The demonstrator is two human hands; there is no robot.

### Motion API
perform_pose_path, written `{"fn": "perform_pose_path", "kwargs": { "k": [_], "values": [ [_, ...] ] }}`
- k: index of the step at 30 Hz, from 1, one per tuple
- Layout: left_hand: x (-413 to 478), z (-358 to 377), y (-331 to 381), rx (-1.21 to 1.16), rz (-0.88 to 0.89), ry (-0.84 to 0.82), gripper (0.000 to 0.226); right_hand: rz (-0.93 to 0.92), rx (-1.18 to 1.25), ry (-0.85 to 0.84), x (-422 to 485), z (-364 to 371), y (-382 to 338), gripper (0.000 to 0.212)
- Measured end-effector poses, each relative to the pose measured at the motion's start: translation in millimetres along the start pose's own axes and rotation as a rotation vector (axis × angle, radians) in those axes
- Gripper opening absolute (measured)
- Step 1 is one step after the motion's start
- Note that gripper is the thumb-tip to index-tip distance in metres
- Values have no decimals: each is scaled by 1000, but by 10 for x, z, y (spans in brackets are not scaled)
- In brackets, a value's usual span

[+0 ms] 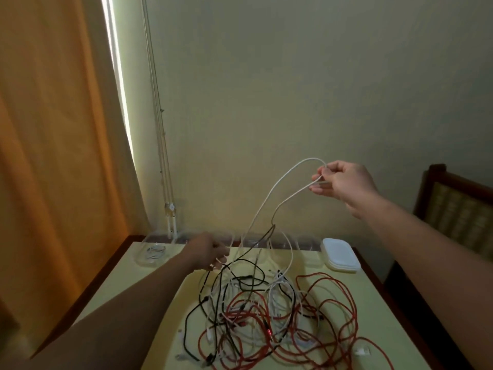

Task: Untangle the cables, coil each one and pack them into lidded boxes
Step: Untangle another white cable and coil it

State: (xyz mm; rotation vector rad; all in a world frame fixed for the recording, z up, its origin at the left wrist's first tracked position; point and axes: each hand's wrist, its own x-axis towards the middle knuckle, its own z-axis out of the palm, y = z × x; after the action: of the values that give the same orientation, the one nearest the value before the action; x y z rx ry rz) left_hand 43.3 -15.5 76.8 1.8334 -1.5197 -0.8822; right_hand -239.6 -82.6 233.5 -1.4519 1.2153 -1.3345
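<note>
Cables mostly knotted, job barely begun.
Our right hand (344, 182) pinches a white cable (269, 192) up high, our left hand (208, 252) grips a white strand (220, 260) low; the pile (266, 316) lies on the counter (149, 303), clear boxes (145, 260) behind.

I get a dim, yellowish view; daylight slips past the curtain (53, 129) (top left), and the left hand (206, 251) looks smeared.

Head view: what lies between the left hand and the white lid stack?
In the head view, raised white cable and black cable strands cross there, before clear boxes along the table's back edge.
</note>
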Motion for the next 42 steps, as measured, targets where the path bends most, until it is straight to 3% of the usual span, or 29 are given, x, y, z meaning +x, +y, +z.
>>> {"fn": "perform_pose_path", "kwargs": {
  "k": [4,7,15,18,21,25,28,31,33,37,40,42],
  "values": [
    [59,77,160,101,93,32,29,14,-47,-49,-70,-59,55,19],
    [104,282,243,210,199,-32,39,11,-36,-61,-90,-81,21,19],
    [121,600,265,-16,113,-87,9,41,-8,-57,-86,-265,42,18],
    [103,588,342,-137,32,-27,20,69,-48,-96,-103,-285,108,16],
    [94,564,505,-316,-47,102,16,78,-139,-171,-170,-243,175,15],
    [30,545,692,11,185,382,44,59,-220,-252,-271,-132,264,15],
    [-69,597,852,175,412,244,46,54,-209,-268,-314,-44,304,15],
    [-76,699,876,352,484,127,38,69,-171,-273,-334,30,323,15],
    [-56,713,875,300,486,157,27,78,-158,-279,-351,53,340,16],
    [-43,591,916,90,394,210,22,37,-111,-112,-355,53,474,15],
    [-54,484,985,-9,356,233,23,-20,-300,47,-407,106,753,15],
    [-44,437,1036,-32,356,263,24,-24,-422,10,-462,181,1000,20]
  ]
}}
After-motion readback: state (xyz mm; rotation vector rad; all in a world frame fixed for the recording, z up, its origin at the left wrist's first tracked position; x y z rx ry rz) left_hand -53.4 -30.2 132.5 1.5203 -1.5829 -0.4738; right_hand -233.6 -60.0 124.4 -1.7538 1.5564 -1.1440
